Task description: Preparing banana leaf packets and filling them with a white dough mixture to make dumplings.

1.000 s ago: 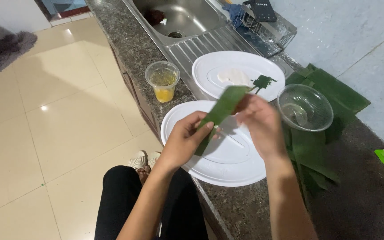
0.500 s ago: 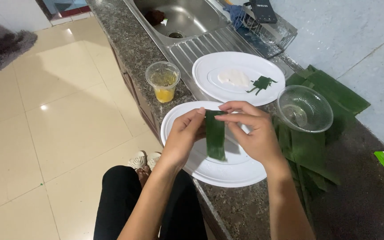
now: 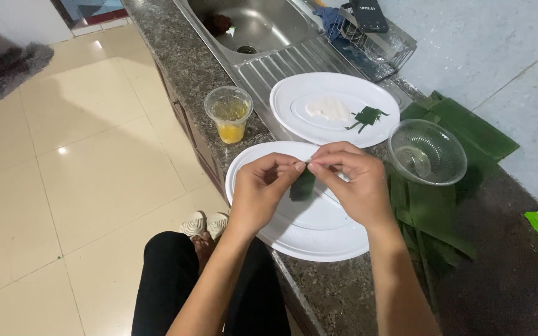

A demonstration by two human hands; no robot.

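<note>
You've got both hands, left hand [image 3: 261, 190] and right hand [image 3: 351, 182], pinched shut on the leaf strip [image 3: 303, 185] over the near white plate [image 3: 263, 227] (one folded leaf piece [image 3: 366, 116] already sits on the far plate [image 3: 294, 93]), plenty of banana leaves [image 3: 431, 205] left on the desk [image 3: 344, 292].

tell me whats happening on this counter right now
A person stands at a stone counter and pinches a small strip of green leaf between both hands, the left hand and right hand meeting at its top edge above a white oval plate. A second plate behind holds a white piece and a folded leaf bit. A plastic cup of yellow liquid, a clear bowl and a pile of large leaves sit nearby.
</note>
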